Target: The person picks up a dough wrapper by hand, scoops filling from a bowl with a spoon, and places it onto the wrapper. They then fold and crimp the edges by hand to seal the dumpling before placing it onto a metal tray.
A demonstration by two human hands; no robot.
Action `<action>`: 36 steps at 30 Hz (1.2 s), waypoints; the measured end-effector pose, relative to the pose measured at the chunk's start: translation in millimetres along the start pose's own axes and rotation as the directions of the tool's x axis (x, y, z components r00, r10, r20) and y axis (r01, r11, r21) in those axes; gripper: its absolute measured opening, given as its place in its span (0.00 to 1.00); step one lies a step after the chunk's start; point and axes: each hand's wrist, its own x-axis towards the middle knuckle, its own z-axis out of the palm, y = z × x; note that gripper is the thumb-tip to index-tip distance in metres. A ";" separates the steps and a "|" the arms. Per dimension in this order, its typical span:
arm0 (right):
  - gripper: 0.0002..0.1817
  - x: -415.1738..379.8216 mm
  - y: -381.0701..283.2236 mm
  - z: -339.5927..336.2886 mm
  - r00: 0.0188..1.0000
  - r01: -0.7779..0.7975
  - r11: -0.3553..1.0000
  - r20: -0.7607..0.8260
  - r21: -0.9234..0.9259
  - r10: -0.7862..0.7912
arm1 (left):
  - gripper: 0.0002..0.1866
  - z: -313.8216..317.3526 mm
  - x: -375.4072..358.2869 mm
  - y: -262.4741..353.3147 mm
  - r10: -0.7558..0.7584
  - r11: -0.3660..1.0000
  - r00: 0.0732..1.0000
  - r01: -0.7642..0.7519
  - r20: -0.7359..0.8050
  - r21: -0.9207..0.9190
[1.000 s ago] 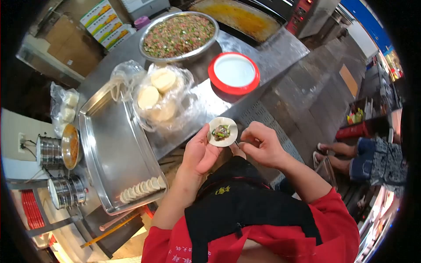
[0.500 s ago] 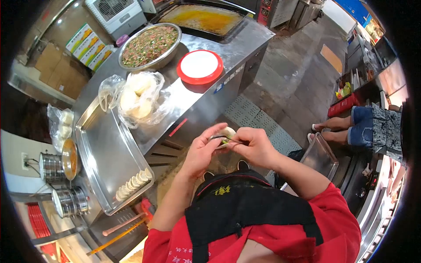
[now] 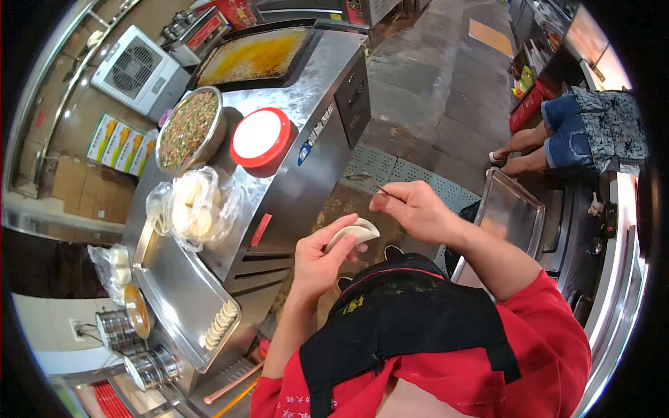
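My left hand (image 3: 324,256) is closed around a dumpling wrapper (image 3: 359,233), which is folded over into a half-round pocket. Whatever lies inside the fold is hidden from here. Up and to the right, apart from the wrapper, my right hand (image 3: 417,211) pinches a thin metal spoon-like utensil (image 3: 380,187); its far end is blurred. A metal tray (image 3: 182,287) on the left carries a row of folded dumplings (image 3: 219,325) at its near end. Round wrappers (image 3: 189,209) sit in a clear plastic bag, and a metal bowl (image 3: 214,132) holds chopped meat-and-greens filling (image 3: 187,131).
A red-rimmed container with a white top (image 3: 260,138) stands at the edge of the steel counter (image 3: 306,83). Behind it lies an oily griddle pan (image 3: 258,52). Another tray (image 3: 512,209) is at right, near a person in denim shorts (image 3: 563,132).
My right hand has drawn away up and right with the utensil, out of the wrapper. The wrapper has gone from open around green filling to folded in my left hand. The view has turned.
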 end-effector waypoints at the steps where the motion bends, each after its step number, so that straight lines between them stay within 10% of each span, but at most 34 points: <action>1: 0.08 0.2 4.2 -11.0 0.997 -0.052 0.991 0.045 -0.125 0.058 | 0.16 -0.2 0.9 -1.0 0.000 1.000 1.000 0.000 0.006 0.002; 11: 0.11 -6.3 29.5 -7.4 0.956 -0.176 0.964 0.267 0.198 0.120 | 0.14 3.5 9.4 -9.8 0.115 0.992 0.993 -0.116 0.019 0.055; 16: 0.10 -7.4 19.8 -8.7 0.966 -0.138 0.990 0.216 -0.042 0.143 | 0.15 9.7 14.3 -11.2 0.114 0.993 0.993 -0.114 0.041 0.005; 20: 0.10 -5.4 25.2 -5.3 0.973 -0.111 0.987 0.191 -0.118 0.133 | 0.14 15.1 20.7 -3.4 0.347 0.859 0.935 -0.346 0.066 0.377; 26: 0.12 -2.4 33.9 1.5 0.989 -0.134 0.959 0.090 0.250 0.115 | 0.11 16.5 26.5 -3.5 0.397 0.835 0.915 -0.389 0.064 0.390; 36: 0.08 -6.8 21.1 -3.3 0.994 0.106 0.980 0.039 -0.166 -0.101 | 0.09 18.0 28.0 -0.7 0.420 0.779 0.907 -0.356 -0.009 0.517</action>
